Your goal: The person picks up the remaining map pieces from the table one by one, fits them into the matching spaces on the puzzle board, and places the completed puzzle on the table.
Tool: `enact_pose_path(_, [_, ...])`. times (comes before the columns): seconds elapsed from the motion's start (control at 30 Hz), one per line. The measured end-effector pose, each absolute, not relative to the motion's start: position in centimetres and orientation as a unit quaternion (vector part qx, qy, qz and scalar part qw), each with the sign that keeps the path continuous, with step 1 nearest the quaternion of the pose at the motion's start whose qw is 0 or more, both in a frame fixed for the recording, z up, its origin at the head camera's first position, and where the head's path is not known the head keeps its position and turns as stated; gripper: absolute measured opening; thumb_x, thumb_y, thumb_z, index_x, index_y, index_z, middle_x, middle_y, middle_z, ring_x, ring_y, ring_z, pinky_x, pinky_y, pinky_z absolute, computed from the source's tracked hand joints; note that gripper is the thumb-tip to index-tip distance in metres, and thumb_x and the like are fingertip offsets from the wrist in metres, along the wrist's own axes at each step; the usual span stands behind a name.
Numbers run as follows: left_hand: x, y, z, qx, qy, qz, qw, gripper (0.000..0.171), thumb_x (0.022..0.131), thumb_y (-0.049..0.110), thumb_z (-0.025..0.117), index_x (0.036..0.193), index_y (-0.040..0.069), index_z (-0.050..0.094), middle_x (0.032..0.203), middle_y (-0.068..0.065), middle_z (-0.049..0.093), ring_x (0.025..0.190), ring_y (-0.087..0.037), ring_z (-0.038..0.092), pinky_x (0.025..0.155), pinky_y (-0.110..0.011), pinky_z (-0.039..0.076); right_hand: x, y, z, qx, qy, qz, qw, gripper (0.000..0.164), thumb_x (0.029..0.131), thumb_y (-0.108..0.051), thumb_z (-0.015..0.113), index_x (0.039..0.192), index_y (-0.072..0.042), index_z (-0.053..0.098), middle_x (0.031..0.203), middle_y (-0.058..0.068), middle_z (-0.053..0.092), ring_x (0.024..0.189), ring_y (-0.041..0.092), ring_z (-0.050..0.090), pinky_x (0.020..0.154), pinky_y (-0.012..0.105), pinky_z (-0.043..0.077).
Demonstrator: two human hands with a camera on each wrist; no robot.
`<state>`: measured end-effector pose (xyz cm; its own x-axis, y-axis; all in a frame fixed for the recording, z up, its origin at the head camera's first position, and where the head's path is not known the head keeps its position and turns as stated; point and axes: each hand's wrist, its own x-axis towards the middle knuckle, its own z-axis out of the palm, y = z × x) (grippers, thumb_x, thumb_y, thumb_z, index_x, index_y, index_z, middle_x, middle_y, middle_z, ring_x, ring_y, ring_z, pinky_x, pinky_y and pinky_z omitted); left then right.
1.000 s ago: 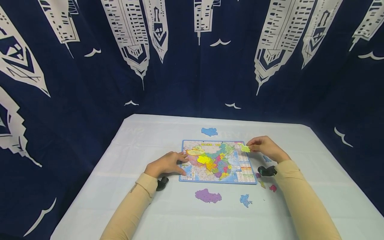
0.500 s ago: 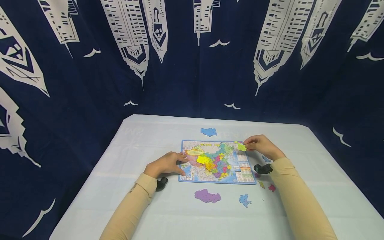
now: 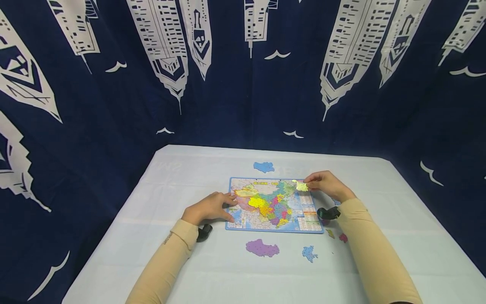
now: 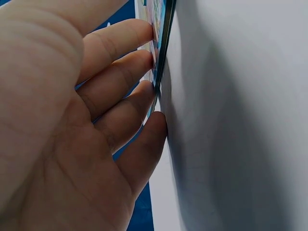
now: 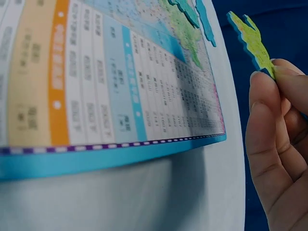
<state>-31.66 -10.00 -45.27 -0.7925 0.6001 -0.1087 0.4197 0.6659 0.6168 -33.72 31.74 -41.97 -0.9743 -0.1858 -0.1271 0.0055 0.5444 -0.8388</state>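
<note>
A map puzzle board [image 3: 275, 231] with a blue border lies on the white table, its map filled with many-coloured pieces. Over the board's upper right part, my right hand [image 3: 327, 184] pinches a yellow-green puzzle piece [image 3: 301, 185] between thumb and fingertips. The right wrist view shows that puzzle piece [image 5: 252, 43] tilted up and raised above the board's surface. My left hand [image 3: 212, 208] rests on the board's left edge with fingers spread. Seen from the left wrist, its fingertips [image 4: 144, 60] touch the board's edge.
A blue piece [image 3: 263, 167] lies beyond the board. Nearer me are a large purple piece [image 3: 262, 248] and a blue piece [image 3: 309, 253]. Small pieces, one red [image 3: 343, 237] and one olive [image 3: 330, 233], lie by the right forearm, which partly hides others. A dark patterned cloth [image 3: 228, 105] hangs behind.
My right hand has moved left with the yellow-green puzzle piece, bringing it further over the board's upper right part. My left hand has stayed on the left edge.
</note>
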Motion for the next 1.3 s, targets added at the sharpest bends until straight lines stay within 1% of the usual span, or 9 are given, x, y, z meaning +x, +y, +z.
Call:
enact_pose_path(0.13, [-31.7, -10.1, -45.2, 0.283, 0.9, 0.296, 0.152, 0.064, 0.074, 0.027, 0.089, 0.131, 0.008, 0.066, 0.154, -0.007, 0.047, 0.151, -0.026, 0.032, 0.124, -0.046, 0.028, -33.9, 31.4, -42.0, -0.052, 0.868, -0.483, 0.102, 0.025, 0.096, -0.002, 0.061, 0.118, 0.011, 0.064, 0.103, 0.004, 0.071, 0.087, 0.007, 0.065, 0.087, 0.03, 0.06])
enact_pose_path(0.2, [-31.7, -10.1, -45.2, 0.281, 0.901, 0.293, 0.152, 0.064, 0.074, 0.027, 0.089, 0.131, 0.008, 0.066, 0.154, -0.007, 0.046, 0.151, -0.026, 0.032, 0.124, -0.046, 0.028, -34.0, 31.2, -41.9, -0.052, 0.868, -0.484, 0.103, 0.026, 0.097, -0.002, 0.061, 0.118, 0.011, 0.064, 0.106, 0.006, 0.071, 0.087, 0.006, 0.064, 0.085, 0.027, 0.06])
enact_pose_path(0.37, [-31.7, -10.0, -45.1, 0.277, 0.904, 0.286, 0.153, 0.064, 0.074, 0.028, 0.089, 0.131, 0.009, 0.066, 0.155, -0.005, 0.045, 0.151, -0.026, 0.032, 0.125, -0.047, 0.027, -34.2, 30.9, -42.0, -0.046, 0.863, -0.493, 0.103, 0.026, 0.097, -0.002, 0.061, 0.119, 0.013, 0.064, 0.104, 0.004, 0.071, 0.086, 0.005, 0.064, 0.082, 0.023, 0.059])
enact_pose_path(0.47, [-31.6, -10.0, -45.0, 0.278, 0.905, 0.284, 0.154, 0.064, 0.074, 0.027, 0.089, 0.131, 0.009, 0.066, 0.155, -0.005, 0.045, 0.152, -0.026, 0.031, 0.125, -0.047, 0.027, -34.4, 30.9, -42.0, -0.042, 0.858, -0.502, 0.102, 0.026, 0.097, -0.002, 0.061, 0.118, 0.013, 0.064, 0.099, -0.001, 0.071, 0.084, 0.005, 0.065, 0.082, 0.025, 0.06])
enact_pose_path(0.63, [-31.6, -9.9, -44.9, 0.276, 0.906, 0.28, 0.154, 0.064, 0.074, 0.028, 0.089, 0.132, 0.01, 0.066, 0.156, -0.004, 0.045, 0.152, -0.027, 0.031, 0.124, -0.046, 0.028, -34.6, 30.7, -42.2, -0.035, 0.851, -0.515, 0.099, 0.025, 0.096, 0.0, 0.061, 0.117, 0.013, 0.064, 0.099, -0.001, 0.071, 0.084, 0.005, 0.065, 0.083, 0.027, 0.06])
enact_pose_path(0.77, [-31.6, -9.9, -45.0, 0.275, 0.907, 0.28, 0.155, 0.065, 0.074, 0.029, 0.089, 0.132, 0.011, 0.066, 0.156, -0.003, 0.044, 0.151, -0.028, 0.031, 0.124, -0.047, 0.027, -34.7, 30.4, -42.6, -0.029, 0.848, -0.52, 0.097, 0.025, 0.096, 0.0, 0.061, 0.117, 0.012, 0.065, 0.101, -0.001, 0.071, 0.085, 0.005, 0.064, 0.082, 0.025, 0.059])
enact_pose_path(1.0, [-31.6, -9.9, -45.1, 0.283, 0.908, 0.27, 0.148, 0.064, 0.075, 0.03, 0.088, 0.132, 0.011, 0.066, 0.155, -0.001, 0.046, 0.152, -0.025, 0.031, 0.125, -0.047, 0.025, -34.8, 29.9, -43.3, -0.021, 0.846, -0.525, 0.09, 0.026, 0.097, -0.001, 0.06, 0.119, 0.012, 0.065, 0.106, 0.003, 0.07, 0.084, 0.006, 0.062, 0.078, 0.021, 0.056])
enact_pose_path(1.3, [-31.6, -10.0, -45.2, 0.28, 0.908, 0.272, 0.151, 0.065, 0.074, 0.031, 0.088, 0.132, 0.011, 0.066, 0.155, -0.002, 0.045, 0.152, -0.026, 0.031, 0.125, -0.047, 0.026, -35.0, 29.3, -43.4, -0.019, 0.839, -0.538, 0.082, 0.029, 0.097, 0.0, 0.06, 0.122, 0.015, 0.062, 0.1, 0.0, 0.07, 0.082, 0.006, 0.061, 0.077, 0.02, 0.056])
